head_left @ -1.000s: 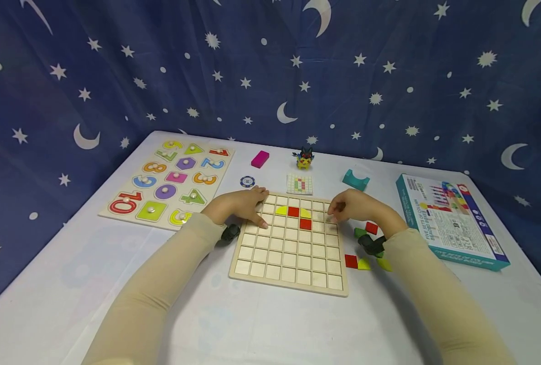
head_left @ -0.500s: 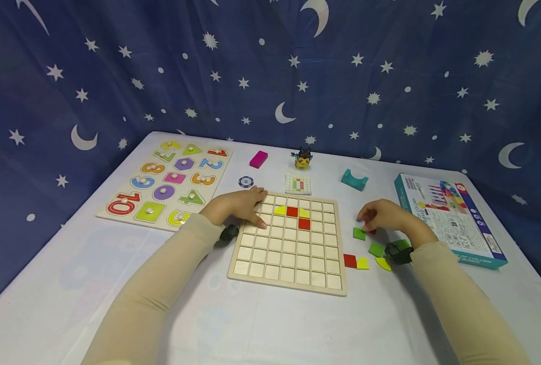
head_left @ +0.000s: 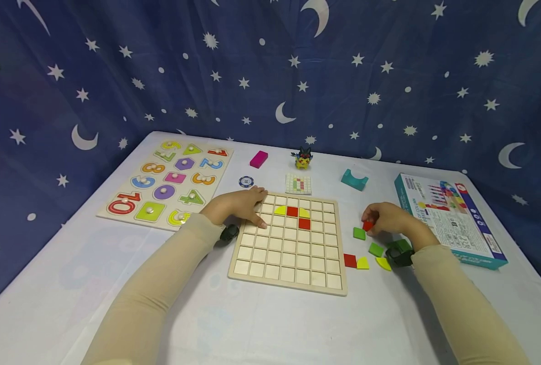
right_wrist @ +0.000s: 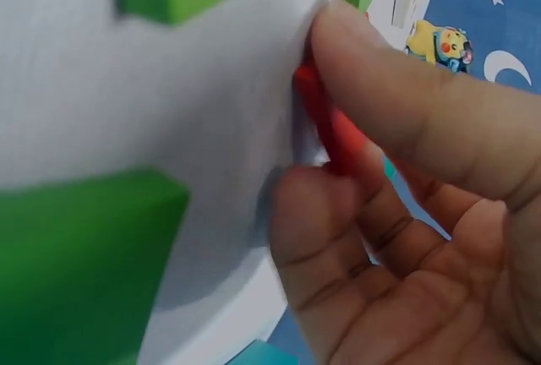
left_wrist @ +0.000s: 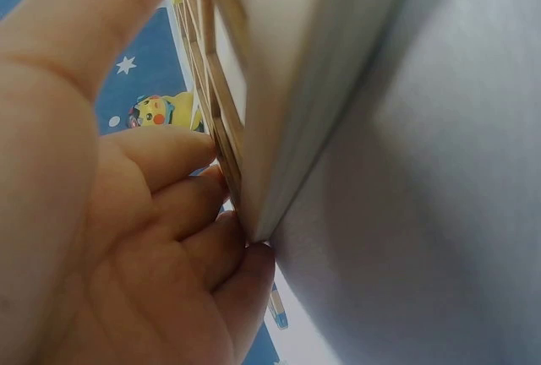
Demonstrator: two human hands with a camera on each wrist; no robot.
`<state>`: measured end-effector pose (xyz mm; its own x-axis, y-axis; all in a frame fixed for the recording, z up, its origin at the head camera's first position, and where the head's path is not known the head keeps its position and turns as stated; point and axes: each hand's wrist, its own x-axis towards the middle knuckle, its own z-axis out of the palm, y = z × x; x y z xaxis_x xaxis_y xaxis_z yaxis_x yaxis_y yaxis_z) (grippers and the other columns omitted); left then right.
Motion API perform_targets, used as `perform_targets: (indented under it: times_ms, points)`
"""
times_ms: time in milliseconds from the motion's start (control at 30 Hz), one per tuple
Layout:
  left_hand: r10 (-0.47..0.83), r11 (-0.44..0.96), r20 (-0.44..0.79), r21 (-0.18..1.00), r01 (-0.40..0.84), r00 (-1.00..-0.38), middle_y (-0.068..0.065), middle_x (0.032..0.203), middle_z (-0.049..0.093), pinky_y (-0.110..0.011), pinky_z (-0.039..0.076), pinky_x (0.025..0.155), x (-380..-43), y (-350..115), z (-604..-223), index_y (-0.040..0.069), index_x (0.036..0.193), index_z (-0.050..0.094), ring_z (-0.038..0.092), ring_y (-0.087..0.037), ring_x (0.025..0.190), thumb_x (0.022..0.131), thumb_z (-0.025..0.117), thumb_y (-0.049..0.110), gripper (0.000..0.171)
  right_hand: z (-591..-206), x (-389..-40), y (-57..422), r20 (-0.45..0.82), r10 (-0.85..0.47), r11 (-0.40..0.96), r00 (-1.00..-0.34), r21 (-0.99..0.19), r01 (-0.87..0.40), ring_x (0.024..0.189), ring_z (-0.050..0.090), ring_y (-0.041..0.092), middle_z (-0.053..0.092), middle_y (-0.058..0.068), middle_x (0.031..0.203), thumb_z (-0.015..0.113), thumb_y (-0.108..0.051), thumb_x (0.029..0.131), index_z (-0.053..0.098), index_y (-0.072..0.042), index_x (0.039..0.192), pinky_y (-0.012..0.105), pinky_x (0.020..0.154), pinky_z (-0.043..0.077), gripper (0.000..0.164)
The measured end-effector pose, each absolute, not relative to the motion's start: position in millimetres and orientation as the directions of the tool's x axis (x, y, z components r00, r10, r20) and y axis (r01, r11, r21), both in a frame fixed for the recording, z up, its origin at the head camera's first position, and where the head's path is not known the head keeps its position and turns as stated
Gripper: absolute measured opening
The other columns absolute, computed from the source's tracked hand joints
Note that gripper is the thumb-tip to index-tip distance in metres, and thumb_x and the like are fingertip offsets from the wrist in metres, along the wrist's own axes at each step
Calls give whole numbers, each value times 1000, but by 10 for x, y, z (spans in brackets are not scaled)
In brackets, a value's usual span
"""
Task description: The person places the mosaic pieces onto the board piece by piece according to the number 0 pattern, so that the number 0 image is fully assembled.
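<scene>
My right hand (head_left: 386,219) pinches a red square tile (head_left: 368,225) between thumb and fingers, to the right of the board. In the right wrist view, the red tile (right_wrist: 325,120) stands tilted close over the white cloth. A green square tile (head_left: 359,233) lies just left of those fingers. My left hand (head_left: 242,205) rests on the left edge of the wooden grid board (head_left: 288,287), thumb over the cells and fingertips at the rim. On the board sit two yellow quarter-round tiles (head_left: 280,210) and two red squares (head_left: 304,223).
Loose tiles by the board's right side include a red square (head_left: 350,261), yellow pieces (head_left: 363,263) and a green square (head_left: 376,249). Behind the board are a pattern card (head_left: 298,184), a figurine (head_left: 303,158) and a teal arch (head_left: 354,180). A number puzzle (head_left: 163,185) and a box (head_left: 453,218) flank it.
My right hand has moved from the board's upper right edge rightward to the loose tiles and lifted a red square there. My left hand has stayed on the board.
</scene>
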<state>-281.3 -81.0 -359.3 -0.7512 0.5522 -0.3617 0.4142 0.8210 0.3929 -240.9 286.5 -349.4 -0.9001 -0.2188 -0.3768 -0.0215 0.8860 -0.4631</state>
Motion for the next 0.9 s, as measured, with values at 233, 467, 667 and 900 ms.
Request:
perform_targets:
  times_ms: [233, 467, 667, 900]
  points:
    - [554, 819, -358, 397, 415, -751, -11, 155, 10, -44, 10, 116, -2809, -817, -3592, 7, 148, 17, 5, -26, 143, 73, 74, 45, 102, -3435, -2413, 2827, -300, -226, 868, -927, -494, -52, 77, 48, 21, 53, 7, 82, 70, -2, 75, 60, -1, 92, 27, 65, 42, 20]
    - [552, 820, -361, 400, 410, -752, -11, 155, 10, -43, 10, 116, -2816, -813, -3598, 7, 148, 18, 5, -26, 143, 72, 74, 46, 102, -3375, -2416, 2729, -292, -223, 843, -930, -538, -33, 77, 50, 20, 57, 6, 84, 68, -7, 79, 64, 0, 97, 27, 66, 45, 19]
    - [553, 818, -361, 403, 409, -751, -11, 155, 9, -44, 10, 116, -2824, -817, -3604, 7, 148, 17, 4, -26, 143, 73, 74, 45, 102, -3341, -2447, 2491, -278, -334, 793, -901, -600, -109, 75, 51, 18, 60, 5, 82, 68, -7, 78, 66, -1, 96, 29, 67, 45, 19]
    - [553, 820, -366, 400, 410, -748, -11, 155, 8, -44, 9, 116, -2827, -819, -3605, 7, 148, 16, 3, -26, 143, 73, 73, 46, 102, -3330, -2473, 2111, -291, -424, 770, -858, -614, -172, 72, 50, 16, 60, 2, 75, 69, -5, 78, 68, -2, 93, 27, 64, 43, 15]
